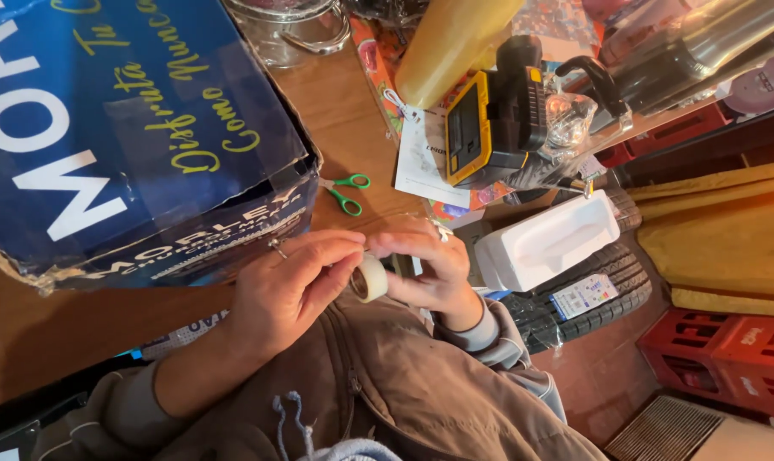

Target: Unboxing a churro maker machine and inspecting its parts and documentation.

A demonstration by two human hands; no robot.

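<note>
The big blue cardboard box point(122, 128) on the left runs off the top and left edges, and its near lower corner is torn. The far end of the tabletop point(344, 111) is crowded and hard to sort out: a metal pot point(289, 30) is cut off at the top, and a yellow-and-black tool point(489, 119) sits under crinkled clear wrap. The person's forearms are partly lost in brown sleeves at the near edge.

The roll of tape point(370, 278) sits between the two hands, just off the near edge of the tabletop and in front of the person's chest. The left hand point(289, 286), a ring on one finger, comes in from the near left with its fingers curled over the roll and the thumb pressed to its side, grasping it. The right hand point(425, 265) meets it from the right, fingertips pinched at the roll's upper rim; what exactly they pinch is too small to tell.

Green-handled scissors point(346, 192) lie on the tabletop just beyond the hands. To the right stand a white foam block point(545, 243) and a tyre point(583, 294).
</note>
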